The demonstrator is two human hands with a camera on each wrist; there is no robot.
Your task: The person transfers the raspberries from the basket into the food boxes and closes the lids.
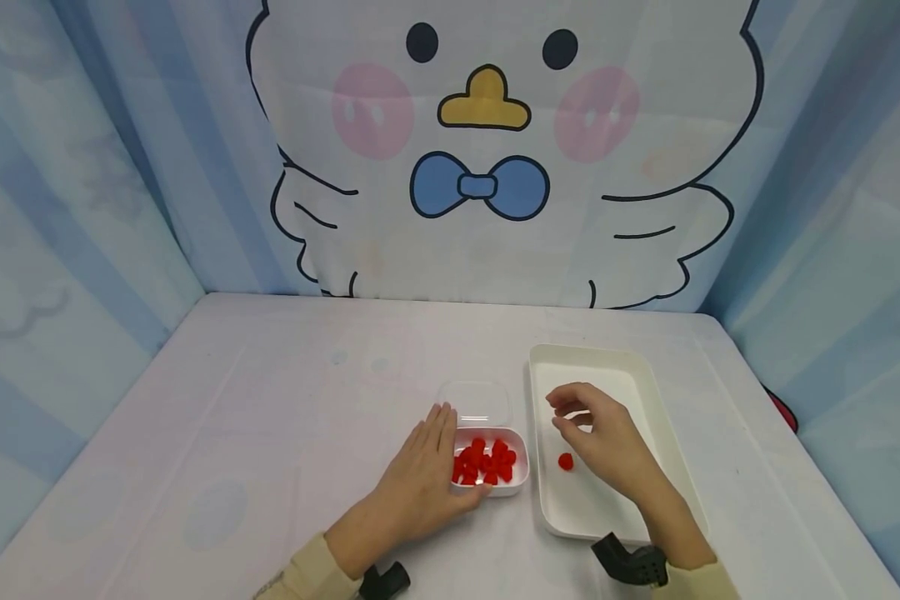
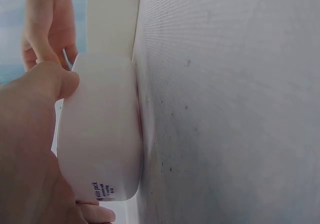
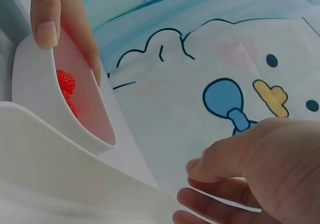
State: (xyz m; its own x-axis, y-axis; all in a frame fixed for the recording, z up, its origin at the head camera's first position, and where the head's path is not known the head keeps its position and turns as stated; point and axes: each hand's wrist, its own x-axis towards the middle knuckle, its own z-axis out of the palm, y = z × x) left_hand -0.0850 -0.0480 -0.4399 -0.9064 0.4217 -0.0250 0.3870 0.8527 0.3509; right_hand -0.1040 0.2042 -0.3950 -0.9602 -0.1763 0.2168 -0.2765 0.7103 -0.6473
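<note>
My left hand (image 1: 417, 482) holds a small white plastic box (image 2: 102, 129) at its left side, thumb over the near rim and fingers along the side. Inside the box lie several red raspberries (image 1: 486, 461), their bumpy surface clear in the right wrist view. My right hand (image 1: 606, 435) hovers over the white tray (image 1: 622, 517), fingers loosely bent, with a gap between thumb and fingertips and nothing held. A single raspberry (image 1: 566, 462) lies on the tray, just below my right fingertips in the head view.
Behind the box lies a clear plastic lid (image 1: 476, 403). The tray, with its raised rim, stands close to the right of the box. A white cloth covers the table (image 1: 270, 400), and printed curtains (image 1: 67, 167) enclose its back and sides.
</note>
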